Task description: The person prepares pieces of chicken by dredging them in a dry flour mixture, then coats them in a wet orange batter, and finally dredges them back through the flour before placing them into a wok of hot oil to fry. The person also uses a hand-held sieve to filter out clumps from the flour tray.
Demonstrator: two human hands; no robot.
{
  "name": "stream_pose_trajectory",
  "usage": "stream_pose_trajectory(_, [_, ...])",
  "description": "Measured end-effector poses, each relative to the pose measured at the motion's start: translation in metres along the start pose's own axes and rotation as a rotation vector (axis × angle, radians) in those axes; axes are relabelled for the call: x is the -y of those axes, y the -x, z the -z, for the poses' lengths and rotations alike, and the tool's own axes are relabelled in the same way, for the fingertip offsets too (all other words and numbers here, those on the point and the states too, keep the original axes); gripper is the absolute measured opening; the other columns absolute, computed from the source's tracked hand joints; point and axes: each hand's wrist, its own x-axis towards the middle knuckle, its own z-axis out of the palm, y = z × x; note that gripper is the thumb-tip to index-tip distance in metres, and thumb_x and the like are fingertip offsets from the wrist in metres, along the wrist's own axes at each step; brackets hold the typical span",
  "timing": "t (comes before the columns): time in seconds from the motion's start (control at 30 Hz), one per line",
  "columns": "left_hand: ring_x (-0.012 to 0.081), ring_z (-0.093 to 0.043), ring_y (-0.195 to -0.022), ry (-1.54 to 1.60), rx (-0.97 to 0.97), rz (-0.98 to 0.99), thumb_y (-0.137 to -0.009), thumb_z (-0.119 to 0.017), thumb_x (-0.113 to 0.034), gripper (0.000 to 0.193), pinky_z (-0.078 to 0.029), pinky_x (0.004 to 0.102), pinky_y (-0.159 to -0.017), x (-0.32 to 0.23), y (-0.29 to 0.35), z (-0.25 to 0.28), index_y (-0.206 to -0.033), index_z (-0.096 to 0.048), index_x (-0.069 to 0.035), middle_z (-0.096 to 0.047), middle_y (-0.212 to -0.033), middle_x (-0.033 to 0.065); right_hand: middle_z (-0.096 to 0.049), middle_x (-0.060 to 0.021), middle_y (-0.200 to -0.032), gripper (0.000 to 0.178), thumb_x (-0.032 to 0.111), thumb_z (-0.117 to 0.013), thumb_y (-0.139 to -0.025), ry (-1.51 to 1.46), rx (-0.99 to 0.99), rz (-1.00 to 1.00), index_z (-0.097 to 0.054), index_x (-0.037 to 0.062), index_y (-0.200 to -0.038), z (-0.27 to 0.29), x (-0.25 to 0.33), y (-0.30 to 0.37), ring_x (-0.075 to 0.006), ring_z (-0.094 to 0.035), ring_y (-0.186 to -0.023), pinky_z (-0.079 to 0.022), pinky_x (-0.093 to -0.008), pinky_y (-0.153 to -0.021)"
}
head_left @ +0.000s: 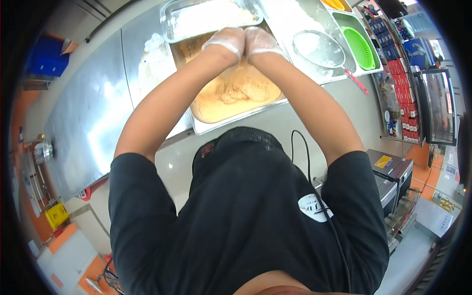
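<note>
My left hand (227,40) and my right hand (260,41) are side by side over the far part of a metal tray (197,129). Both wear thin clear gloves dusted with white powder. Their fingers point away and down, hidden behind the backs of the hands, so whether anything is held cannot be seen. An orange-tan powdery mixture (231,105) covers the tray's bottom, with a rough, clumpy patch (246,92) near the middle. Just beyond the hands stands another metal tray (165,27) with white powder (211,18) in it.
To the right, a round mesh sieve (318,48) with a red handle (358,82) lies by more white powder (287,17). Beyond it are a green basket (358,48) and an orange basket (334,4). A steel worktop (88,113) extends left. A black cable (307,162) hangs at my right side.
</note>
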Motion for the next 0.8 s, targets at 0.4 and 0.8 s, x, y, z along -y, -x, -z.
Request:
stream_pose_trajectory(0.4, [0.0260,-0.059,-0.061,0.081,0.169,-0.043,-0.072,-0.072,-0.027,0.030,-0.048,0.0365,-0.063,0.045,-0.006,0.059,-0.082,-0.068,0.001,-0.063,-0.069,0.0179,-0.066,-0.0209,-0.103,0.023,0.010,-0.059,-0.083,0.342,-0.107,0.038,-0.066,-0.0035,-0.100,0.087,0.008,0.043,-0.0310,-0.065,-0.096,-0.054,-0.0378,-0.082])
stream_pose_trajectory(0.8, [0.0401,-0.062,-0.095,-0.038,-0.063,-0.058,-0.078,-0.058,-0.012,0.020,-0.050,0.0448,-0.082,0.013,0.003,-0.022,-0.089,-0.067,0.002,-0.063,-0.098,0.0279,-0.068,-0.0214,-0.095,0.020,0.014,-0.055,-0.083,-0.057,-0.245,0.060,-0.071,0.0039,-0.090,0.012,0.018,0.029,-0.0314,-0.067,-0.091,-0.053,-0.0404,-0.080])
